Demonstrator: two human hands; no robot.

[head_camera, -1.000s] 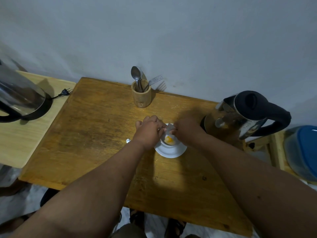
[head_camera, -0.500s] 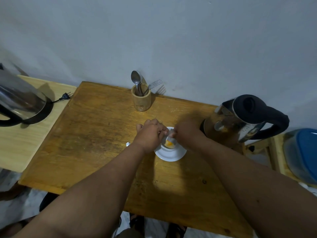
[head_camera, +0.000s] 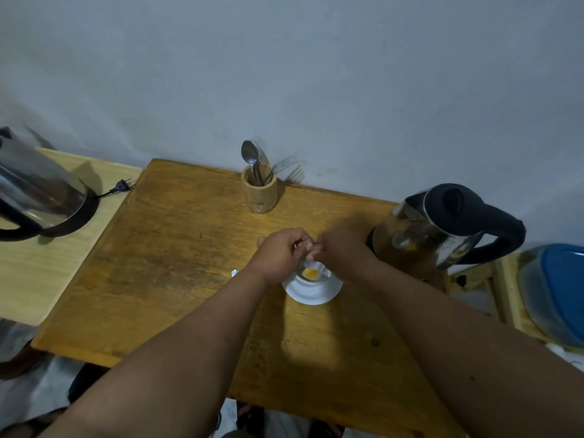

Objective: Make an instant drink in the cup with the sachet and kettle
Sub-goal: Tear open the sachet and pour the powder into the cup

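A white cup (head_camera: 316,273) with orange powder at its bottom stands on a white saucer (head_camera: 313,294) in the middle of the wooden table (head_camera: 177,248). Right above the cup, my left hand (head_camera: 279,256) and my right hand (head_camera: 343,251) meet and pinch the small silvery sachet (head_camera: 311,247) between their fingertips. Most of the sachet is hidden by the fingers. A steel kettle (head_camera: 442,232) with a black lid and handle stands just right of my right hand.
A wooden holder (head_camera: 259,192) with a spoon and a fork stands at the wall. A second steel kettle (head_camera: 38,194) and its plug (head_camera: 121,186) are on the pale side table at the left. A small torn scrap (head_camera: 234,273) lies by my left wrist. A blue-lidded container (head_camera: 559,289) is at the far right.
Both hands have risen slightly above the cup and stay together on the sachet. Nothing else has shifted.
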